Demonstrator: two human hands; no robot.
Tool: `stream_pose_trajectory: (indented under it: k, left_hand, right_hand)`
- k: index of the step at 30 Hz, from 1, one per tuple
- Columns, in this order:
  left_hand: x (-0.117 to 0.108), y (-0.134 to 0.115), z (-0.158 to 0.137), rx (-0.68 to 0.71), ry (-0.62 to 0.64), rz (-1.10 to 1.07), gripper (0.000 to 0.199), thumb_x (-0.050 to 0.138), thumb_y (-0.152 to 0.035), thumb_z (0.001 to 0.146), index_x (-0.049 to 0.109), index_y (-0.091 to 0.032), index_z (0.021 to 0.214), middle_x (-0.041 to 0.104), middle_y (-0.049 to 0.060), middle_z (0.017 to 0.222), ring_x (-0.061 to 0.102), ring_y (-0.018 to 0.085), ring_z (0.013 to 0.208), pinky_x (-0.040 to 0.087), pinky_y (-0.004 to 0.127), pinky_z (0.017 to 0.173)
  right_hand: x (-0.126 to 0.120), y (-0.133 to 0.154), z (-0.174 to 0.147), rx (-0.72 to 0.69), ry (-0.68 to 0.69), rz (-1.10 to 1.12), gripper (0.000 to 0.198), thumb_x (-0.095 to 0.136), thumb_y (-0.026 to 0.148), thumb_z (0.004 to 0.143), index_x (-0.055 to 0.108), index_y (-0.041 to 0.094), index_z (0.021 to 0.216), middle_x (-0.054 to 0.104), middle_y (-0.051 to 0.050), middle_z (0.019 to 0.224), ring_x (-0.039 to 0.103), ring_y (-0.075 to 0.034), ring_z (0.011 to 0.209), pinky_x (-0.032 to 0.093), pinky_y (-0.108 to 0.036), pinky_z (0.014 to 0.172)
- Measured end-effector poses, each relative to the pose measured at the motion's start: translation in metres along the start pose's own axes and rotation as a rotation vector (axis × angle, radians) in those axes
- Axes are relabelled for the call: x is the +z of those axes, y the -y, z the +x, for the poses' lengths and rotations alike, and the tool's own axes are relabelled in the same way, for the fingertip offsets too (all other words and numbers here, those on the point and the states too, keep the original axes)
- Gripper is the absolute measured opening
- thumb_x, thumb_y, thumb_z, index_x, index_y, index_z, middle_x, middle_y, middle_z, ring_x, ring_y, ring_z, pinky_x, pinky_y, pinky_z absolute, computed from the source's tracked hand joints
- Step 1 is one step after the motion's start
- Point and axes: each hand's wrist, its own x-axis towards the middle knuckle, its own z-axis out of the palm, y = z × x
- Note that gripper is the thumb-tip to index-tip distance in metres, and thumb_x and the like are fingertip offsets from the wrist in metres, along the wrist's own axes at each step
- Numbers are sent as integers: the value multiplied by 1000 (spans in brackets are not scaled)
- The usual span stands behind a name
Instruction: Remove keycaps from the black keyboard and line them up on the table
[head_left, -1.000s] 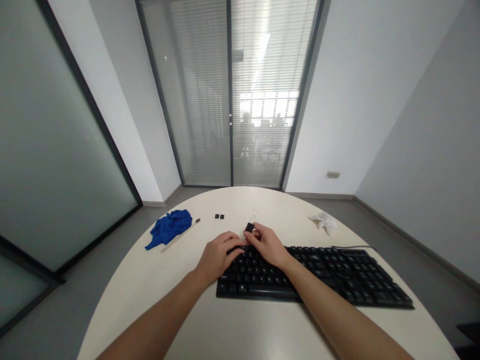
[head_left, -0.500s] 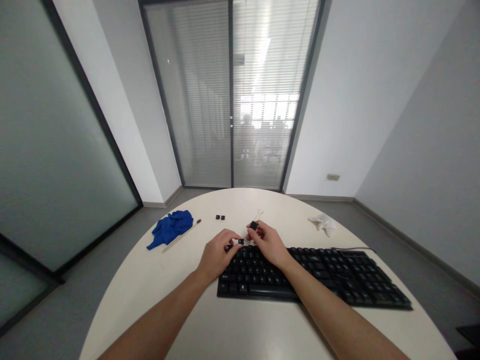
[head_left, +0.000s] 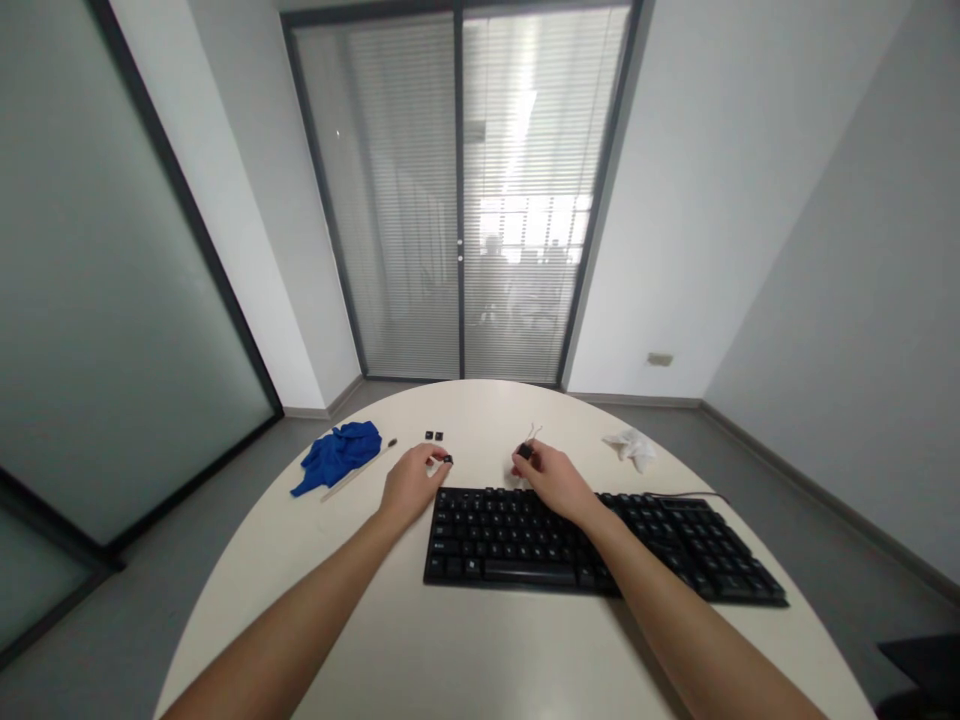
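My left hand [head_left: 412, 480] pinches a small black keycap [head_left: 448, 459] between thumb and fingertips, beyond the upper left corner of the keyboard [head_left: 529, 572]. Two more black keycaps [head_left: 439, 436] sit side by side on the table just past that hand. In my right hand [head_left: 551, 475] is a keycap puller [head_left: 525, 451], its black handle gripped by thumb and fingers and its thin wire ends pointing away from me. The right wrist and forearm pass over the keyboard, hiding part of its keys.
A crumpled blue cloth [head_left: 341, 455] lies at the table's left, with a thin brush [head_left: 356, 475] beside it. A crumpled white cloth or tissue [head_left: 634, 447] rests at the right. The keyboard's cable [head_left: 697, 494] runs along its back edge. The round table [head_left: 480, 400] ends before a glass door.
My left hand has moved left, away from the keyboard, carrying the keycap. My right hand has shifted slightly right with the puller, opening a gap between the hands.
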Motion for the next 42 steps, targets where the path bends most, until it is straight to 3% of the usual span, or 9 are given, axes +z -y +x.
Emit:
stream_pose_trajectory:
  k: [6, 14, 26, 42]
  left_hand:
    - [6, 6, 34, 135, 32, 75, 12, 63, -23, 81, 70, -24, 91, 70, 4, 96, 59, 25, 98, 43, 35, 87]
    - [34, 21, 64, 181, -13, 56, 11, 67, -19, 78, 72, -23, 87, 70, 5, 93, 56, 26, 100, 42, 39, 92]
    - [44, 50, 72, 171, -42, 9, 15, 72, -19, 73, 71, -24, 87, 70, 4, 105, 47, 29, 120, 35, 46, 106]
    - [47, 61, 74, 84, -20, -30, 12, 70, -23, 75, 71, -21, 87, 71, 5, 96, 59, 25, 103, 43, 40, 97]
  right_hand:
    - [12, -18, -10, 5, -80, 44, 27, 47, 40, 92, 62, 19, 90, 69, -3, 75, 61, -17, 67, 43, -27, 64]
    - [13, -14, -10, 18, -36, -29, 26, 49, 42, 91, 62, 21, 84, 67, -3, 72, 59, -17, 65, 41, -27, 62]
    - [13, -13, -8, 25, -12, -32, 25, 49, 41, 91, 62, 21, 84, 67, -2, 71, 59, -17, 64, 41, -27, 62]
    - [13, -12, -7, 24, 5, -35, 26, 48, 41, 92, 62, 21, 83, 67, -2, 70, 60, -18, 64, 41, -28, 61]
